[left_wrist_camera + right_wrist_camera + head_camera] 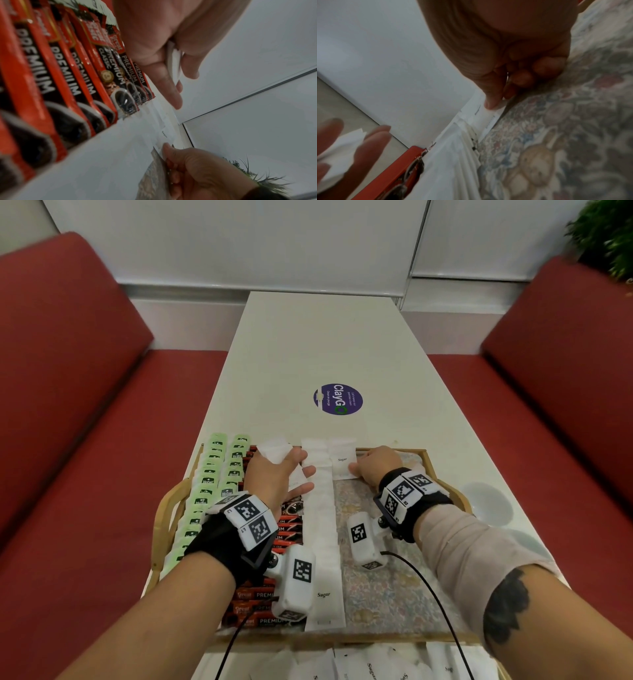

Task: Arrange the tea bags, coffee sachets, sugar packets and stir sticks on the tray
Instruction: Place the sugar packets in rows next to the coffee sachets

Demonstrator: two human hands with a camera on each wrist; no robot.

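Observation:
A wooden tray (445,637) with a floral base holds two columns of green tea bags (212,481), a column of red coffee sachets (260,597) and a column of white sugar packets (323,529). My left hand (277,474) grips a small stack of white sugar packets (275,451) over the far end of the coffee column; the stack (173,63) shows between thumb and fingers. My right hand (373,465) pinches one sugar packet (342,462) at the tray's far edge, right of the sugar column, its thumb on the packet (485,115). No stir sticks are visible.
More loose sugar packets (373,666) lie on the white table in front of the tray's near edge. A round purple sticker (338,399) marks the table beyond the tray. Red benches (68,392) flank both sides. The floral tray base (387,587) is bare on the right.

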